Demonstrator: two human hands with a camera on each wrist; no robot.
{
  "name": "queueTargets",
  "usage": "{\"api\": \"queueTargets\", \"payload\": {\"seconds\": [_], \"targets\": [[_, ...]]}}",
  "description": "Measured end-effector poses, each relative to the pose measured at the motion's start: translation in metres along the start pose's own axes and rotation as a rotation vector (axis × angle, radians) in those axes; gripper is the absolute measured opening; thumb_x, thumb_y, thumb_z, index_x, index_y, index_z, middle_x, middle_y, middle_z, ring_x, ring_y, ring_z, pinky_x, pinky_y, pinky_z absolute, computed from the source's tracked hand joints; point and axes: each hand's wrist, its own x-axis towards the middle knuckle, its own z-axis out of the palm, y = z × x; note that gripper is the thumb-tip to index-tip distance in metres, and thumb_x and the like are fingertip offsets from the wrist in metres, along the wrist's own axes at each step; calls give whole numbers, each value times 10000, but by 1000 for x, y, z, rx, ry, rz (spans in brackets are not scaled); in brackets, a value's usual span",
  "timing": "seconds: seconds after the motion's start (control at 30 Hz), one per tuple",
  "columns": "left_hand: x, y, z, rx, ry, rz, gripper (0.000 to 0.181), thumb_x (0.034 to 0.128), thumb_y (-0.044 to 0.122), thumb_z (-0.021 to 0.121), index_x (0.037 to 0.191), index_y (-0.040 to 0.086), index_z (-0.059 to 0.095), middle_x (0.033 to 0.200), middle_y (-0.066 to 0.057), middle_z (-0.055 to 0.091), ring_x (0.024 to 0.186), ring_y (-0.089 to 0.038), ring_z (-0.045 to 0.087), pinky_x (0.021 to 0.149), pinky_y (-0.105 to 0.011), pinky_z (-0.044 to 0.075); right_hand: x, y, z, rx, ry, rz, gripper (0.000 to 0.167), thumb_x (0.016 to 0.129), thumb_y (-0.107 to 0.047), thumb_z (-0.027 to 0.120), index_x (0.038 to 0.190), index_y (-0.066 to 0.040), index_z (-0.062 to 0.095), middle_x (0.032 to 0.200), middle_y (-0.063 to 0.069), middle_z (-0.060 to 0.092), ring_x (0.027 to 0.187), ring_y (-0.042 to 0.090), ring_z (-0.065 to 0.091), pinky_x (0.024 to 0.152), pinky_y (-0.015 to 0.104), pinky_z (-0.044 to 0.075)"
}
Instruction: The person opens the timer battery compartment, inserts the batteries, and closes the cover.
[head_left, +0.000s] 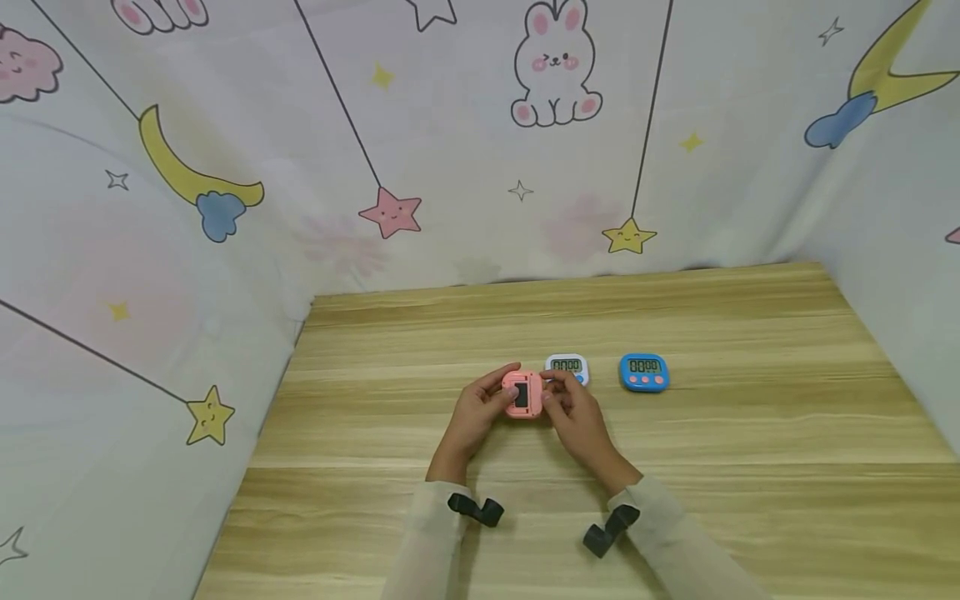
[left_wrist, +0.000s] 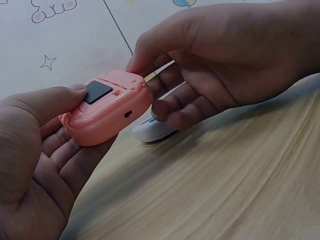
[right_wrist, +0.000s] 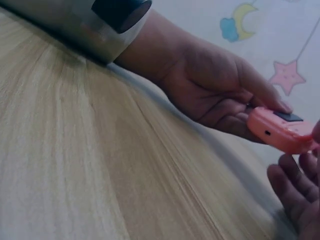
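A pink digital timer (head_left: 535, 400) is held up over the table with its back showing. My left hand (head_left: 471, 417) grips its left side, the thumb lying on the black square (left_wrist: 98, 91) on the back and the fingers underneath. At the opposite edge, my right hand (head_left: 583, 423) pinches the timer between thumb and forefinger, its other fingers loosely curled. Just behind that hand lies a white timer (head_left: 567, 362), partly covered by it. Farther right rests a blue timer (head_left: 643, 386), display up. The pink timer's front is hidden.
The wood-grain table (head_left: 750, 433) carries the timers. White cloth (head_left: 480, 158) printed with stars, moons and rabbits hangs behind and along both sides. Black wrist mounts (head_left: 477, 509) sit on the sleeves.
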Motion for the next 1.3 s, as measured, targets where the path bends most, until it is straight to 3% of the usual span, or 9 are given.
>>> {"api": "queueTargets", "payload": {"seconds": [0.13, 0.3, 0.6, 0.87, 1.3], "targets": [[0, 0, 0, 2, 3, -1, 421, 954, 194, 645, 1366, 142, 578, 1220, -103, 648, 1054, -156, 610, 821, -249, 514, 1, 1, -1, 75, -39, 83, 299, 991, -20, 528, 1280, 56, 519, 977, 184, 590, 769, 395, 641, 661, 446, 556], [0, 0, 0, 7, 6, -1, 419, 952, 199, 649, 1362, 144, 584, 1206, -97, 656, 1015, -144, 604, 812, -245, 508, 2, 5, -3, 99, -71, 139, 325, 1000, -47, 528, 1311, 44, 507, 984, 177, 580, 769, 401, 635, 680, 450, 556], [0, 0, -1, -4, -13, 9, 413, 963, 203, 633, 1370, 158, 574, 1259, -111, 632, 1111, -195, 604, 854, -269, 514, 7, 39, -2, 201, -99, 172, 365, 1003, -125, 547, 1346, -11, 497, 1041, 181, 557, 774, 355, 629, 673, 392, 563], [-2, 0, -1, 13, 4, 14, 405, 957, 190, 641, 1358, 161, 589, 1222, -95, 651, 1010, -130, 598, 819, -242, 504, 6, 43, -1, 228, -93, 153, 366, 989, -207, 585, 1311, -41, 530, 1020, 166, 567, 733, 221, 628, 656, 336, 562], [-2, 3, -2, 37, -14, -3, 410, 966, 199, 628, 1371, 160, 576, 1185, -72, 654, 945, -113, 560, 796, -227, 486, 6, 42, -3, 256, -114, 171, 353, 979, -196, 603, 1296, -55, 535, 1003, 171, 579, 762, 250, 633, 677, 355, 563]]}}
